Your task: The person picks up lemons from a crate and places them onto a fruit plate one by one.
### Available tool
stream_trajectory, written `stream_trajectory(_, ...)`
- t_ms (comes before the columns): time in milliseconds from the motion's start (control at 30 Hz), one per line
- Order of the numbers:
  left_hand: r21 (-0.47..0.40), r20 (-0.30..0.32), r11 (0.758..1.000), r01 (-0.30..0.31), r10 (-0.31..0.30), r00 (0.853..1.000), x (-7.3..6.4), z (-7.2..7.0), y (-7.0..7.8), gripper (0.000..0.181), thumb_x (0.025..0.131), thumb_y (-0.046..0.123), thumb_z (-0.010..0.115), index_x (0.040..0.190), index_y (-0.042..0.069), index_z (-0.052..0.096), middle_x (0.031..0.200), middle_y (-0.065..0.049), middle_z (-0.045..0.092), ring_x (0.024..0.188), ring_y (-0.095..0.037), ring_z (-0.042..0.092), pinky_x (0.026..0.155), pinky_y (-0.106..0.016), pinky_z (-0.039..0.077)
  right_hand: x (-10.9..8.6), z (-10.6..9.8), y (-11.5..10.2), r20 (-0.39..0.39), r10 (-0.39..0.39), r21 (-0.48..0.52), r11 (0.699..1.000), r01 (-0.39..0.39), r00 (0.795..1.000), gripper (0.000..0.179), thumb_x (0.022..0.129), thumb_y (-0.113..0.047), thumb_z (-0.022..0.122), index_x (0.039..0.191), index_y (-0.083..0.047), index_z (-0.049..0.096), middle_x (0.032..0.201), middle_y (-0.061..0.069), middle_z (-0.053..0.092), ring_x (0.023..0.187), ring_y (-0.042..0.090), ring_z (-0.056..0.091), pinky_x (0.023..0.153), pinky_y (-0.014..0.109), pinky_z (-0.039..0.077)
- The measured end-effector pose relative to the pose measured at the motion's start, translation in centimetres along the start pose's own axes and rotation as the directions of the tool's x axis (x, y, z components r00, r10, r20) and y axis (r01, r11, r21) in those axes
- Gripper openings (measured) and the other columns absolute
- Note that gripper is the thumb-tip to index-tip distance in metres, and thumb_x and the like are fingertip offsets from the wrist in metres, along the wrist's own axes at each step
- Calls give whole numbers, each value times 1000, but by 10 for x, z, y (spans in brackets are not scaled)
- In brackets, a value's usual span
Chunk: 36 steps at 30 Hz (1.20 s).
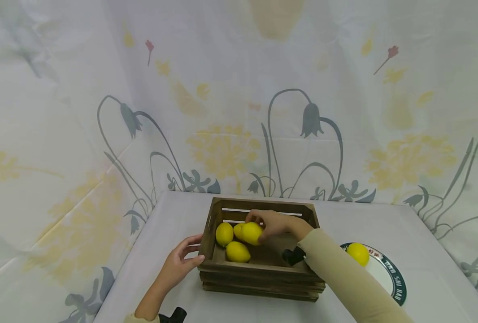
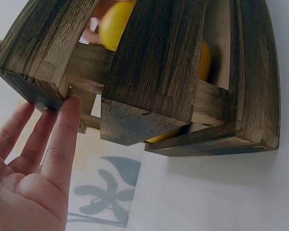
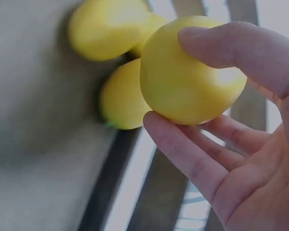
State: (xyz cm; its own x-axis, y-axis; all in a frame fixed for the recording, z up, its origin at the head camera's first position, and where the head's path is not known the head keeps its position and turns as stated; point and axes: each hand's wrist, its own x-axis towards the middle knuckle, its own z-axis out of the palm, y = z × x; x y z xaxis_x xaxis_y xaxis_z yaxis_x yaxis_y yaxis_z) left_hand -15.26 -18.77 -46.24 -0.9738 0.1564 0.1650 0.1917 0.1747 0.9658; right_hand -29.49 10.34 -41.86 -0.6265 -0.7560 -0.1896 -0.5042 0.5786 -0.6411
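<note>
My right hand [image 1: 272,223] reaches into a brown wooden crate [image 1: 263,294] and grips a yellow lemon [image 1: 251,233] between thumb and fingers. In the right wrist view that lemon [image 3: 190,82] is held clear of the crate floor. Beside it in the crate's left part lie more lemons: one at the back left [image 1: 224,234], one at the front [image 1: 238,252], and one partly hidden [image 1: 238,231] behind the held lemon. At the crate's left end my left hand [image 1: 179,260] touches the slats with its fingertips; its fingers [image 2: 62,144] look nearly straight in the left wrist view.
To the right of the crate, partly behind my right sleeve, is a white plate [image 1: 380,272] with a dark green lettered rim. Another lemon [image 1: 358,254] sits on it. A white cloth [image 1: 174,211] covers the table, and a flower-printed curtain [image 1: 231,112] hangs behind.
</note>
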Motion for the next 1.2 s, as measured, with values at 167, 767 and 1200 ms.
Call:
stream_trajectory(167,-11,-4,1000,24,-24,1000,1,2,2,48,85,4,66,129,-1,48,131,-18,48,112,-33,48,82,-25,49,-11,-15,-13,-113,-60,105,992,72,992,55,75,-10,77,121,-18,47,109,11,55,91,23,58,75,33,50)
stream_trajectory(767,-5,-28,1000,17,-17,999,1,2,-2,46,84,3,66,127,-1,50,128,-17,50,106,-21,52,79,-27,50,-75,-33,-49,-568,10,235,960,151,823,61,75,-15,78,127,-15,45,115,18,49,92,25,59,79,32,52)
stream_trajectory(1200,-10,-49,1000,18,-18,999,2,5,-3,45,83,2,66,125,-1,52,126,-16,51,103,-15,53,79,-26,51,-124,-34,-54,-708,78,249,958,145,702,63,77,-12,76,130,-14,42,117,17,49,97,30,59,79,33,52)
